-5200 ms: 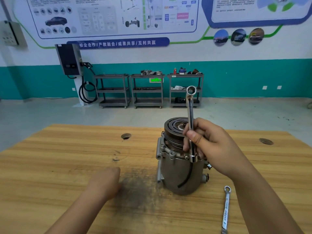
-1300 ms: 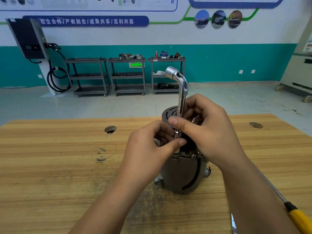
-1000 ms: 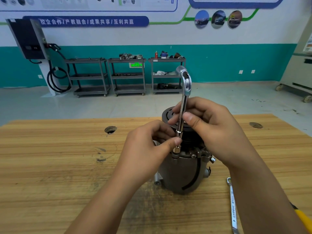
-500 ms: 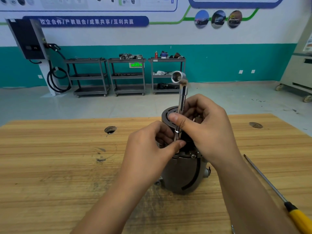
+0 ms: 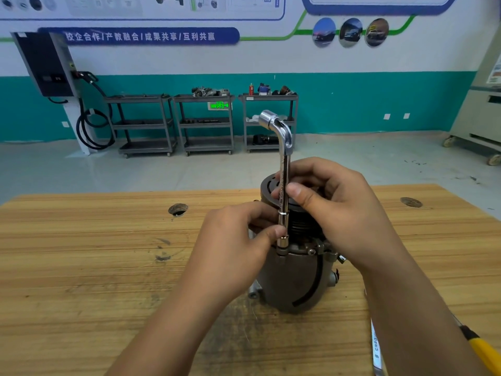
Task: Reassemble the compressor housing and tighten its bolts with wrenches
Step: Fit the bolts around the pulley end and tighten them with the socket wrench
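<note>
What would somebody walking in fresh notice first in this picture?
The shiny L-shaped socket wrench stands upright at centre, its lower end set on the flange of the grey compressor on the wooden table. Both hands flank it: the left hand pinches the shaft low down, the right hand higher up. A yellow-handled screwdriver pokes in at the bottom right corner.

Your wrench [image 5: 284, 169] is shiny chrome; housing [image 5: 287, 283] dull grey w/ black curved stripe; screwdriver handle [image 5: 485, 354] yellow; table [image 5: 81, 267] tan, streaky wood grain.
</note>
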A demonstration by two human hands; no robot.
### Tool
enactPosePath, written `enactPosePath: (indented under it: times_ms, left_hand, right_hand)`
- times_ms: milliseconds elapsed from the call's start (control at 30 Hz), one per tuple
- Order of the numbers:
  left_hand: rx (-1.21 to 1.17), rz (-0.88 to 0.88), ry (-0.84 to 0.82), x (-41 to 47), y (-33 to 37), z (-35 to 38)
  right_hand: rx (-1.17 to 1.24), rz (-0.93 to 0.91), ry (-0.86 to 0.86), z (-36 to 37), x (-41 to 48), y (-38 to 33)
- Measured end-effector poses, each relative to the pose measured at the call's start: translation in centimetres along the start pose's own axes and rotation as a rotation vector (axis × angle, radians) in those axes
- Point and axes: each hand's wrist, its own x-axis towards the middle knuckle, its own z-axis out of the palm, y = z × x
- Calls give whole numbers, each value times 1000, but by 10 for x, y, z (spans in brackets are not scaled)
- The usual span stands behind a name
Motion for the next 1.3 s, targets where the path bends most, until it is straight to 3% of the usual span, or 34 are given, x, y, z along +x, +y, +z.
enactPosePath:
  times_ms: [533, 800, 1200, 1300]
  left_hand:
    - [18, 17, 123, -4, 1, 15]
    - [-34, 5, 82, -2, 2, 8]
    - [-6, 10, 92, -2, 0, 11]
    - [-3, 15, 67, -1, -1, 12]
  right_hand:
    - [-102, -19, 155, 7, 0, 3]
    - [-17, 14, -68, -1, -2, 0]
    - [-64, -13, 102, 2, 1, 8]
    - [-47, 0, 66, 1, 1, 7]
